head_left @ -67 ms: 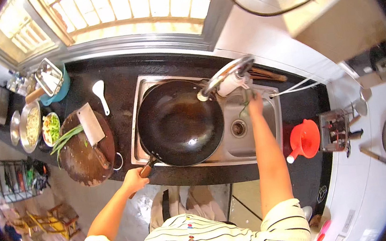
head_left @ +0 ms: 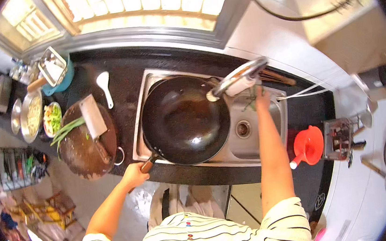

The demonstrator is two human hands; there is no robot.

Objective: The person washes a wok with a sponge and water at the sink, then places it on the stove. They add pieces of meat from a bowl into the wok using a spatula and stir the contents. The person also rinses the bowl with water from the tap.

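Wok (head_left: 184, 121), big & dark, sits in sink (head_left: 256, 137) w/ its rim under the tap (head_left: 238, 79). Left arm bent, left hand (head_left: 134, 175) w/ grip closed round wok handle at desk (head_left: 123, 83) edge. Right arm straight out, right hand (head_left: 261, 98) up by tap; grip state hard to tell, fingers partly hidden.

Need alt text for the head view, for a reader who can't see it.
A person's left hand grips the handle of a black wok in a steel sink, while the right hand reaches under the faucet.
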